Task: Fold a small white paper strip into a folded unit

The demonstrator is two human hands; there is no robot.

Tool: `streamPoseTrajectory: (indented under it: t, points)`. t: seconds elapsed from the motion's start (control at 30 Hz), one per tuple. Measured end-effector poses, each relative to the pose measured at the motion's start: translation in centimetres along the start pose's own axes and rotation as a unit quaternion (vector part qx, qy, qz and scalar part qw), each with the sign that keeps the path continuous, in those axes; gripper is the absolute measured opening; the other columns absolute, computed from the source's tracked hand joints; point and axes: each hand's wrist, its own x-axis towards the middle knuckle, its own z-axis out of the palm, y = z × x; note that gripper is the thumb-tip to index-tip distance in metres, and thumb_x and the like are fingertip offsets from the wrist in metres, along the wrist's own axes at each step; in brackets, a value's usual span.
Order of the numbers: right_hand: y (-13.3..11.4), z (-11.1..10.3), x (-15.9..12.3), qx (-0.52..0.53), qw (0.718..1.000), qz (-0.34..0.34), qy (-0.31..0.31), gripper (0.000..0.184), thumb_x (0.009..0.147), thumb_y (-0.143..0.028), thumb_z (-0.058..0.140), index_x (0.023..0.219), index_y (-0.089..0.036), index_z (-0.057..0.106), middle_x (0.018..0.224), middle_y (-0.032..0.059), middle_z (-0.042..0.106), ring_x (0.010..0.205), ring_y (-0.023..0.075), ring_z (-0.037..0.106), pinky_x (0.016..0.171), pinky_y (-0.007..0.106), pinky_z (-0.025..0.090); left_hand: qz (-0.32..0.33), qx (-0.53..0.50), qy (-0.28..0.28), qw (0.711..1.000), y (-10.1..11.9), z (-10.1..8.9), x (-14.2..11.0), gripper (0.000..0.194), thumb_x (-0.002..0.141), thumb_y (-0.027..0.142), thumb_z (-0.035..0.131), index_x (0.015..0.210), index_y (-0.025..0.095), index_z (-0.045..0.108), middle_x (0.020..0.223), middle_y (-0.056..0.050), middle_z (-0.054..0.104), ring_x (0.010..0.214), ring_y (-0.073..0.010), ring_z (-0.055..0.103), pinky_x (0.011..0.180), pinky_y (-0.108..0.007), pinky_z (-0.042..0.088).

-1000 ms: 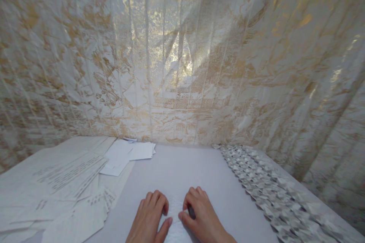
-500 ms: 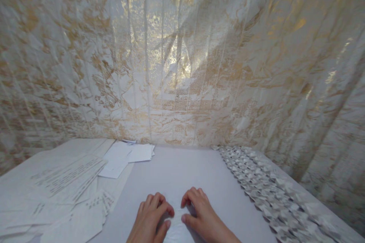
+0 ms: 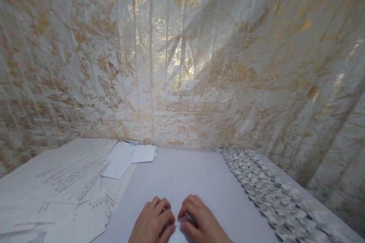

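White blank sheets [image 3: 117, 161] lie at the far left of the counter [image 3: 188, 176], beside overlapping printed papers [image 3: 75, 176] that spread toward the near edge. Along the right side run close rows of grey-white folded pieces [image 3: 264, 188]; between these and the papers, the way to the hands is open. The counter is smooth and pale lilac, and its far edge meets a gold-and-white patterned curtain [image 3: 182, 95], lit from behind near the middle. Low in view, a pale, thin piece [image 3: 177, 237] lies between the left hand [image 3: 154, 222] and the right hand [image 3: 203, 221]. Both have curled fingers, thumbs near the fingertips; whether either grips the piece, I cannot tell. Compared with a half second ago, the fingertips are closer together.
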Motion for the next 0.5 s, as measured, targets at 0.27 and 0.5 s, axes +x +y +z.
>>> streamPoseTrajectory:
  t: [0.27, 0.5]
  points:
    - [-0.3, 0.5, -0.2, -0.073, 0.997, -0.004, 0.006, 0.029, 0.073, 0.000, 0.063, 0.093, -0.020, 0.071, 0.098, 0.0046, 0.068, 0.098, 0.0216, 0.062, 0.089, 0.030, 0.046, 0.123, 0.146, 0.063, 0.980, -0.3, 0.1, -0.2, 0.009, 0.092, 0.016, 0.065, 0.089, 0.025, 0.067, 0.096, 0.000, 0.075, 0.087, -0.0214, 0.066, 0.075, -0.034, 0.050]
    - [-0.2, 1.6, -0.2, -0.180, 0.981, -0.068, 0.019, 0.022, 0.080, -0.006, 0.062, 0.094, -0.021, 0.070, 0.095, 0.0053, 0.071, 0.086, 0.0213, 0.066, 0.078, 0.027, 0.050, 0.203, 0.222, 0.157, 0.941, 0.0, -0.1, -0.3, 0.017, 0.095, 0.009, 0.056, 0.088, 0.023, 0.063, 0.091, 0.003, 0.075, 0.089, -0.0197, 0.068, 0.089, -0.036, 0.045]
